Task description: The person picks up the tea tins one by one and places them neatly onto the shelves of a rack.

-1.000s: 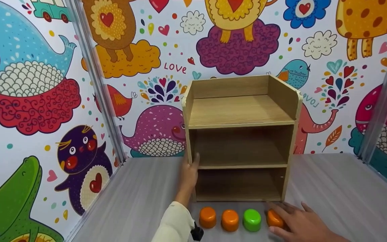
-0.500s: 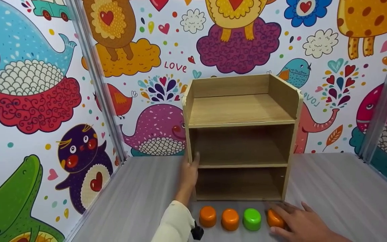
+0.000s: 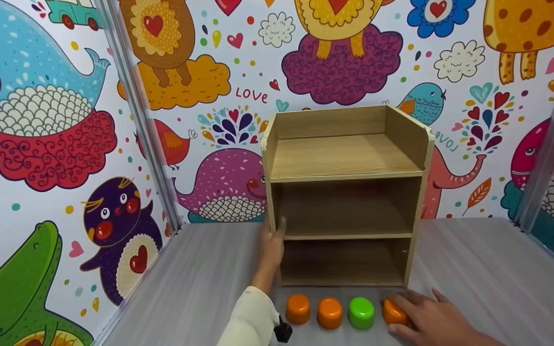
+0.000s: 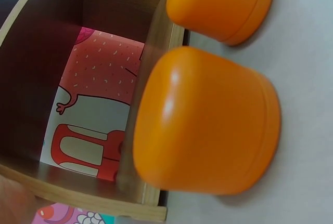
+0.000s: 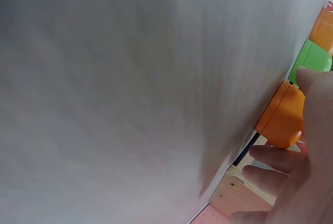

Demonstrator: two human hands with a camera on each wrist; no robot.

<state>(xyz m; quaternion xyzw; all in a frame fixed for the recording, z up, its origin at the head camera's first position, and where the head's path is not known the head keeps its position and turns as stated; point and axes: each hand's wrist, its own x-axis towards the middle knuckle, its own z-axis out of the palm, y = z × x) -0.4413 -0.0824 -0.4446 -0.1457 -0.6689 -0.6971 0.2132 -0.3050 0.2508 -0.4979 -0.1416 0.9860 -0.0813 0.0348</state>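
A small three-tier wooden shelf (image 3: pixel 344 157) stands upright on the grey table. My left hand (image 3: pixel 270 250) grips its left side panel, thumb round the front edge and the other fingers mostly hidden behind the panel. In front of the shelf is a row of small rounded plastic cups, upside down: an orange cup (image 3: pixel 298 309) at the left, a second orange cup (image 3: pixel 330 313), a green cup (image 3: pixel 361 313) and a third orange cup (image 3: pixel 393 313) at the right end. My right hand (image 3: pixel 433 317) holds this last one between thumb and fingers, partly covering it.
Behind the shelf rises a white wall (image 3: pixel 253 62) printed with cartoon animals, with similar panels at both sides. Metal posts (image 3: pixel 137 110) mark the corners. The grey tabletop (image 3: pixel 200 269) extends left and right of the shelf. A black device (image 3: pixel 283 331) sits at my left wrist.
Both hands, the shelf and the cups hold their places. Only a very slight shift of the head view shows.
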